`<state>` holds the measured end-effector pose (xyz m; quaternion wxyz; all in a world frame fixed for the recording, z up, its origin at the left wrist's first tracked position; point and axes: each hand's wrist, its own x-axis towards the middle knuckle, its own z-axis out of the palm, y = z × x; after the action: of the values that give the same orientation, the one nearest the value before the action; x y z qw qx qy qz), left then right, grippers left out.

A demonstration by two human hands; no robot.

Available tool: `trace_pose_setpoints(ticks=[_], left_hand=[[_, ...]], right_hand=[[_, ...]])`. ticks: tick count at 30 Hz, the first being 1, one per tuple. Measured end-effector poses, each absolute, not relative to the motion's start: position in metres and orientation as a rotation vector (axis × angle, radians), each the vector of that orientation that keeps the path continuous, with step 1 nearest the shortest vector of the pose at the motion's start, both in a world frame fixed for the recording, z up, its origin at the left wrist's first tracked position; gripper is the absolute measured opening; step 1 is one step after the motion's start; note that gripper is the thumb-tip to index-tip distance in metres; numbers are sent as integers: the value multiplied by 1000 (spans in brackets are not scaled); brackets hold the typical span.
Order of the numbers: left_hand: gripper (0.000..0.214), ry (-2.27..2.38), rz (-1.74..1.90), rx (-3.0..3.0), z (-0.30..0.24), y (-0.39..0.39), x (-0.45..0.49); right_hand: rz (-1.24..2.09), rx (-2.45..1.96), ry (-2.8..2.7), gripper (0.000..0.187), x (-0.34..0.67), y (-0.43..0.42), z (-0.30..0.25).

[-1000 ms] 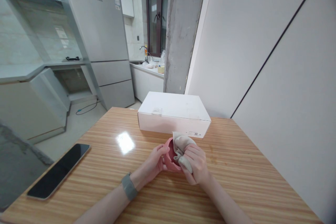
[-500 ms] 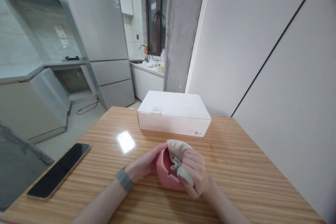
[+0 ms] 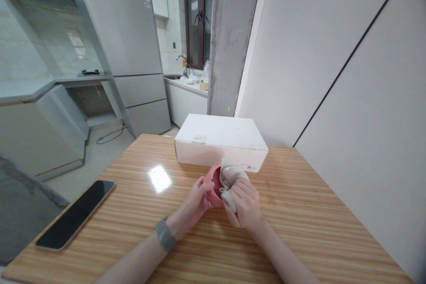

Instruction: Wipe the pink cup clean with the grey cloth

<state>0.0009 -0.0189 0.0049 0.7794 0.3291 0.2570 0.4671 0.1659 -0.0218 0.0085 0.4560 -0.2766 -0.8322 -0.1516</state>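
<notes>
A pink, faceted bowl (image 3: 216,181) with a notch in its rim is tipped on its side above the wooden table, its mouth turned to the right. My left hand (image 3: 199,196) grips it from the left, thumb over the rim and fingers underneath. Bunched in my right hand (image 3: 245,199) is a beige cloth (image 3: 233,175), pressed against the mouth and right rim of the bowl. Part of the cloth sticks up past the far rim. The fingertips of my right hand are hidden behind the cloth and bowl.
Beyond my hands a white cardboard box (image 3: 221,135) lies on the table (image 3: 133,213). A dark-screened phone (image 3: 76,215) rests near the left edge. A white wall (image 3: 349,111) borders the table on the right. A fridge (image 3: 123,31) and a sink counter stand farther back.
Both hands have moved up and away from me with the bowl and cloth. The bowl has gone from nearly upright to tipped sideways, and my left thumb now lies over its rim.
</notes>
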Motion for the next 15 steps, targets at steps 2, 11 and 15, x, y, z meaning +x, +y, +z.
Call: trace_pose_setpoints(ticks=[2, 11, 15], left_hand=[[55, 472, 997, 716, 8, -21, 2], [53, 542, 740, 693, 8, -11, -11], [35, 636, 786, 718, 8, -9, -16]], right_hand=[[-385, -648, -2039, 23, 166, -23, 9], [-199, -462, -2102, 21, 175, -30, 18], [-192, -440, -2144, 19, 173, -29, 13]])
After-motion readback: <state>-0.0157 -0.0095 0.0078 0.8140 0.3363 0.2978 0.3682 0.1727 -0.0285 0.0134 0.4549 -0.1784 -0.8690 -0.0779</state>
